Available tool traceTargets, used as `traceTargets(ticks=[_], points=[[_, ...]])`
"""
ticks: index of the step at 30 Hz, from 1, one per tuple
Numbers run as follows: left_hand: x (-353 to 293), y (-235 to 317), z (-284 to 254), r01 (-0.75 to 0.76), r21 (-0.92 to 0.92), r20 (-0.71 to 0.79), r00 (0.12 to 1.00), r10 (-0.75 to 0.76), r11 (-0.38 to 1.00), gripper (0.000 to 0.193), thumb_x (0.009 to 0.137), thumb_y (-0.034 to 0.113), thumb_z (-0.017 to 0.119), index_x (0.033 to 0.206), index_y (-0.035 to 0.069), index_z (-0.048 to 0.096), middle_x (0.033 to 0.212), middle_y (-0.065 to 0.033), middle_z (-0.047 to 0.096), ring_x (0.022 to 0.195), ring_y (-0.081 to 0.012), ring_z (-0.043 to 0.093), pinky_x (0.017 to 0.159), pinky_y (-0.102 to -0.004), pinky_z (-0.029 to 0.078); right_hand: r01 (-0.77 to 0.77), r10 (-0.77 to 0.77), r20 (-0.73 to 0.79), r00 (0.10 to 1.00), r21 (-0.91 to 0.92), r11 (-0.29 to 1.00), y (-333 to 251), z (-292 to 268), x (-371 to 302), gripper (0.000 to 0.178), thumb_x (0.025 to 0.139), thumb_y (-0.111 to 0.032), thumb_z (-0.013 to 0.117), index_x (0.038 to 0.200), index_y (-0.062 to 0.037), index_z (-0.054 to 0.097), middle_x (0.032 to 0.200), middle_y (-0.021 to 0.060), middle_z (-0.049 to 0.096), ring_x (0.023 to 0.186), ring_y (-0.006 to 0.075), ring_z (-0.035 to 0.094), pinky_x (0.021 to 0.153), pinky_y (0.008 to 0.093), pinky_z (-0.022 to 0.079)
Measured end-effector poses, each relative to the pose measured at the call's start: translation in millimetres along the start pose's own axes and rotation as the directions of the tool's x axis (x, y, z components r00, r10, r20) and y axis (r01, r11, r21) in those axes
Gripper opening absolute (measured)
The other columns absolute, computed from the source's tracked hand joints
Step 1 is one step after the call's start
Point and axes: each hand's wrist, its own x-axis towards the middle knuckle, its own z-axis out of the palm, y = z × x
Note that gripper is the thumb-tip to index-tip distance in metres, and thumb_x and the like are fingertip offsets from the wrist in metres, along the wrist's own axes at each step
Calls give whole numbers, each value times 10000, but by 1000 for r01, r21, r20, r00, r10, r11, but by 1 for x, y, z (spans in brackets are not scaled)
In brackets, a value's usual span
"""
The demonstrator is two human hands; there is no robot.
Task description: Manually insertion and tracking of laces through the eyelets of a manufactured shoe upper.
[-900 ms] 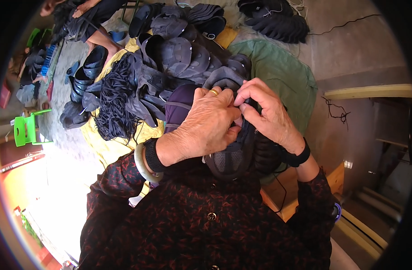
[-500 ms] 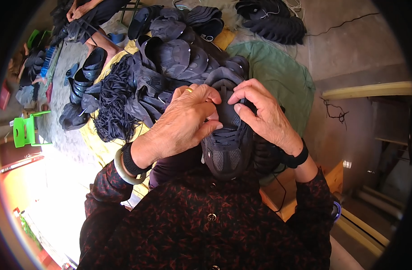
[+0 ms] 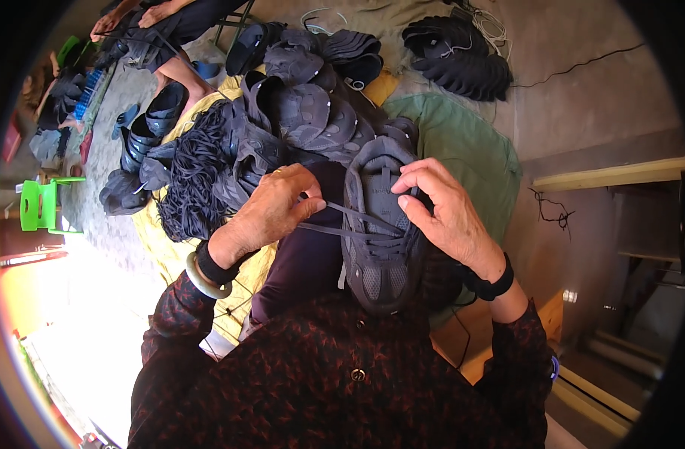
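Note:
A black lace-up shoe point(image 3: 381, 280) lies before my chest, its toe toward me and its opening away. My left hand point(image 3: 271, 206) is beside the shoe, closed in a pinch on a dark shoelace point(image 3: 335, 230). Two strands of it stretch from the fingers to the eyelets. My right hand point(image 3: 451, 221) rests at the shoe's right side, thumb and bent fingers gripping near the upper eyelets and tongue point(image 3: 382, 187). Some of its fingers are hidden. The lower eyelets have laces running across them.
Beyond my hands lies a heap of black shoe uppers point(image 3: 305, 112), with a bundle of dark laces point(image 3: 196, 176) on yellow cloth. Green cloth point(image 3: 469, 142) spreads at the right. A stack of dark shoe parts point(image 3: 462, 63) stands farther back. Another person's hands point(image 3: 159, 13) show at far left.
My left hand has moved left from over the shoe, drawing lace strands out taut. My right hand stays near the tongue. The shoe appears slightly lower in view.

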Motion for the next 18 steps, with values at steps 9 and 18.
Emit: traceTargets(ticks=[9,18], points=[[-13,46,6,30,-194,-118,991,-54,981,147,897,51,698,1020,2,635,937,-167,655,895,-361,677,792,-423,539,63,-84,-151,985,-137,989,-11,-4,-6,112,854,9,707,951,-28,664,1117,129,602,1065,316,606,928,417,493],[-4,30,17,67,-227,124,992,-39,972,200,927,160,743,1048,19,669,875,-130,689,807,-279,697,718,-378,534,40,-46,-81,996,-74,997,-39,8,-1,144,846,36,720,961,-27,659,983,106,601,873,284,644,758,367,524]])
